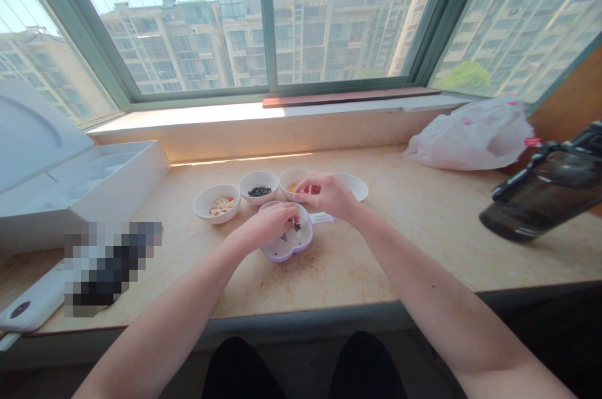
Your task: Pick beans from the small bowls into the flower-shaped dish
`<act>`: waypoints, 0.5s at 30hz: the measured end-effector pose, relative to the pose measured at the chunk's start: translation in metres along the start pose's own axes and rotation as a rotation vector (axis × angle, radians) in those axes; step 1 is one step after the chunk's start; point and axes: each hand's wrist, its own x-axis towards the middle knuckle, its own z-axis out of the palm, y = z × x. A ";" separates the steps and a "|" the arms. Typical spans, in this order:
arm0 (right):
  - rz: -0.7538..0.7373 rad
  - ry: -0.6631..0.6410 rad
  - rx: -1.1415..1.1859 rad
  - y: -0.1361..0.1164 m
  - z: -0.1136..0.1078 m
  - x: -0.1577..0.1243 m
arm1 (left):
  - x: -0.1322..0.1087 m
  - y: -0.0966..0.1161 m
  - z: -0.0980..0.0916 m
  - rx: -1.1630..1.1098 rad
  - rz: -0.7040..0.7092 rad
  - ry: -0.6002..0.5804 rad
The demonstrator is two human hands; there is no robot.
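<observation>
My left hand (275, 223) is over a white dish with a purple rim (281, 257). Its fingers are pinched together, with small dark green bits (296, 226) at the tips; whether they are held or lie in the dish is unclear. Over the near edge of a white bowl of yellow grains (292, 187) is my right hand (323, 192), fingertips closed together; what they hold is hidden. Beside that bowl stand a white bowl of black beans (259, 191) and a white bowl of pale slices (222, 205). Behind my right hand a white plate (356, 186) is partly covered.
A paper label (322, 218) lies by the dish. An open white box (117, 182) and a white-handled object (35, 298), partly pixelated, are at left. A plastic bag (470, 135) and a dark bottle (540, 192) stand at right. The counter ends before my knees.
</observation>
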 end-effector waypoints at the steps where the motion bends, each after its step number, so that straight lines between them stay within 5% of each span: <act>1: 0.001 0.000 -0.005 0.000 0.000 0.000 | 0.000 0.001 0.000 0.000 0.019 0.005; 15: -0.002 0.000 -0.011 0.001 0.000 0.000 | -0.006 -0.001 0.001 -0.015 -0.027 0.020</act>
